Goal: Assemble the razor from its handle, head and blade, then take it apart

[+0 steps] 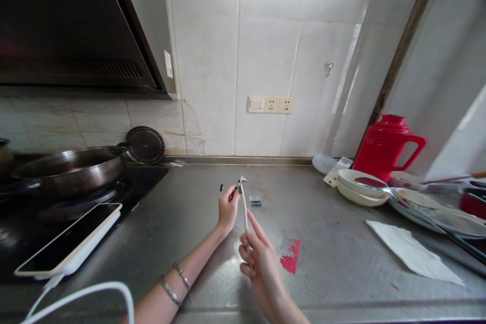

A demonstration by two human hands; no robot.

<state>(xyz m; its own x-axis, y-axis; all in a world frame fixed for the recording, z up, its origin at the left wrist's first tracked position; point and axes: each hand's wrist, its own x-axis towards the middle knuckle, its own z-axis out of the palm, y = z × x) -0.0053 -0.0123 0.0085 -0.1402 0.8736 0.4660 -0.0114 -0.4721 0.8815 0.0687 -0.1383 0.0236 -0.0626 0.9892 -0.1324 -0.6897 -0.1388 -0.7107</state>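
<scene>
My right hand (260,263) is closed around a slender white handle (245,207), which points up and away over the counter. My left hand (228,212) pinches a small dark-and-silver piece (236,190) at the handle's far end. Whether the two are joined there I cannot tell. Just right of that end lies a small clear case with a dark strip (255,201) in it. A tiny black piece (221,188) rests on the counter left of my left hand.
The metal counter (182,212) bears a torn red patch (291,257). At left, a pan (76,169) sits on the stove beside a phone (68,243) with a white cable (87,288). At right are a red jug (385,147), stacked bowls (359,195) and a white tissue (412,250).
</scene>
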